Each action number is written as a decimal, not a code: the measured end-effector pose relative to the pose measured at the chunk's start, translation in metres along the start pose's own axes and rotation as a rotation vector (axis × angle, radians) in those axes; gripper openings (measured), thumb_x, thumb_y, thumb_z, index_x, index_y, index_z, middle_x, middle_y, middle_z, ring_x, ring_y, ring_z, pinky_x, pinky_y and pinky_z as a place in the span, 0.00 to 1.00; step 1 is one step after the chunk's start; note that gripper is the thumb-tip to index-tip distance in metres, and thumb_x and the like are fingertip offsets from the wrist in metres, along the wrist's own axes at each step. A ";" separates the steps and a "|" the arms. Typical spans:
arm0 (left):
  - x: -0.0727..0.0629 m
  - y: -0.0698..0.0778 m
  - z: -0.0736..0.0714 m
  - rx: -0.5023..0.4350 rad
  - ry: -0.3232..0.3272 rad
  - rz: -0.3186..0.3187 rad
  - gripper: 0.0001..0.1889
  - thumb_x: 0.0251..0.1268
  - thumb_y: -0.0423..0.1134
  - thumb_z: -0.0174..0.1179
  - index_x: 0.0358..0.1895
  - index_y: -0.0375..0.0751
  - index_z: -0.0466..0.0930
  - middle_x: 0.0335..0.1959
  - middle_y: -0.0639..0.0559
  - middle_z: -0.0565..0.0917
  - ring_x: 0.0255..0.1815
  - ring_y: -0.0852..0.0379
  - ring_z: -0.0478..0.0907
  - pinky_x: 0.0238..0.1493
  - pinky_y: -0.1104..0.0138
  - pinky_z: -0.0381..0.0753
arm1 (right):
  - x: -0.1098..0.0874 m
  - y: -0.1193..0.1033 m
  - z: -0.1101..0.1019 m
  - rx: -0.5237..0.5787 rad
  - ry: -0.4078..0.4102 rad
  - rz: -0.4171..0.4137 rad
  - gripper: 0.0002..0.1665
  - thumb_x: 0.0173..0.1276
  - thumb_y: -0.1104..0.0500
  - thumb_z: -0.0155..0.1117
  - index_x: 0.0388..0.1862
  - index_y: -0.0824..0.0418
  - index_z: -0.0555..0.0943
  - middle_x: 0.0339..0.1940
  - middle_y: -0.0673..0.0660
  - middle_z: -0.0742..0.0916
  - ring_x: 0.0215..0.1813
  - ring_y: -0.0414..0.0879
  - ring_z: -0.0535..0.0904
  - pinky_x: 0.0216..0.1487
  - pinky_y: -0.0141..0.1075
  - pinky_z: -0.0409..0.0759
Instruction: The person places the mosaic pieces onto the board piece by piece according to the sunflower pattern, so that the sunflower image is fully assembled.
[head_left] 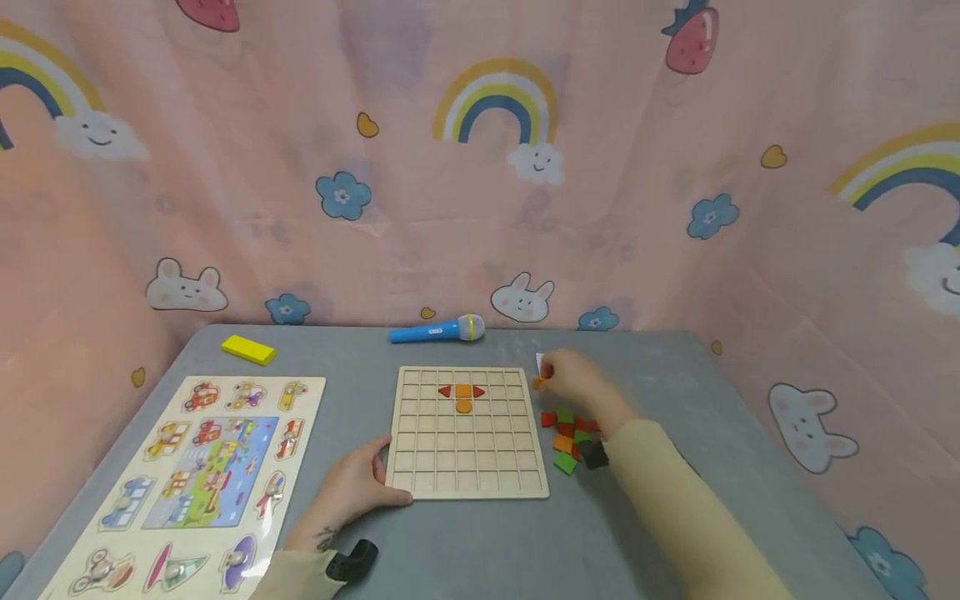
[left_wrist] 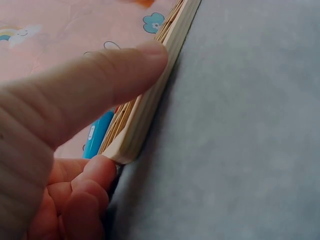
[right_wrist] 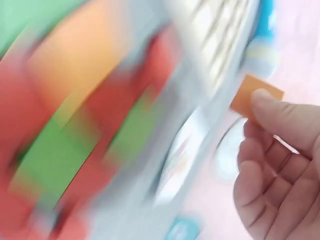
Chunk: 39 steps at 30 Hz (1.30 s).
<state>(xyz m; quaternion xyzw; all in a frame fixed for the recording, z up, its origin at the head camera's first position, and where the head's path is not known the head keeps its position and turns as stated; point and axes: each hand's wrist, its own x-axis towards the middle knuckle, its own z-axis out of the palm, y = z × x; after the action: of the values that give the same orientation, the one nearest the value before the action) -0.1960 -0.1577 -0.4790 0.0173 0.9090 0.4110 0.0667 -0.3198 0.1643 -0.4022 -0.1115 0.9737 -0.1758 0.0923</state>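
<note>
**Right hand point(head_left: 581, 385) is pinching an orange tile point(right_wrist: 243, 98); left hand point(head_left: 352, 485) is gripping a board corner**

Farthest left, a vehicle picture puzzle point(head_left: 315, 387) is lying beside the left hand on the grey table point(head_left: 472, 546), and a flat yellow block point(head_left: 248, 349) is resting beyond both. The left hand is half open around the near left corner of the wooden grid board point(head_left: 470, 450), its thumb lying along the near edge and its fingers touching the left side. A black wrist device point(head_left: 352, 561) is sitting behind it.

On the board, forward and right of that hand, an orange square piece point(head_left: 464, 391) is lying between two red triangles point(head_left: 446, 392), with an orange disc point(head_left: 464, 407) just on its near side. Past the board's far edge, a blue toy microphone point(head_left: 435, 330) is lying sideways.

The right hand is hovering just beside the board's far right corner, thumb and forefinger closing on the orange tile, the other fingers curling loosely. Just beyond it, a white card is showing; the wrist view is blurring it, so its print is probably colourful but unreadable. Nearer than the hand, red, green and orange loose tiles point(head_left: 564, 444) are lying heaped beside the board.
</note>
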 end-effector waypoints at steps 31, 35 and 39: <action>0.000 -0.001 0.001 -0.021 0.005 0.015 0.52 0.23 0.45 0.79 0.63 0.32 0.66 0.18 0.54 0.72 0.17 0.60 0.65 0.20 0.69 0.61 | 0.031 -0.116 0.070 -0.081 -0.032 -0.114 0.04 0.61 0.59 0.63 0.31 0.56 0.84 0.34 0.50 0.85 0.32 0.41 0.74 0.37 0.37 0.74; -0.001 -0.001 0.000 -0.018 0.003 0.013 0.52 0.23 0.44 0.79 0.63 0.32 0.66 0.18 0.54 0.72 0.18 0.60 0.65 0.20 0.69 0.61 | 0.024 -0.112 0.054 0.003 -0.033 -0.112 0.07 0.62 0.61 0.60 0.37 0.58 0.85 0.38 0.52 0.84 0.36 0.43 0.76 0.39 0.38 0.75; -0.001 0.000 -0.001 -0.021 -0.001 0.003 0.53 0.24 0.44 0.79 0.63 0.32 0.66 0.19 0.54 0.72 0.18 0.60 0.64 0.20 0.69 0.61 | 0.014 -0.090 0.023 0.133 -0.005 -0.094 0.12 0.65 0.62 0.58 0.45 0.63 0.82 0.43 0.56 0.84 0.43 0.47 0.79 0.44 0.40 0.77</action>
<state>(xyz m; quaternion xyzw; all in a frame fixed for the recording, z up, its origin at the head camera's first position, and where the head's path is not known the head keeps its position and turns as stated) -0.1955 -0.1581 -0.4780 0.0183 0.9046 0.4205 0.0668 -0.3119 0.0714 -0.3925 -0.1512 0.9534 -0.2438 0.0936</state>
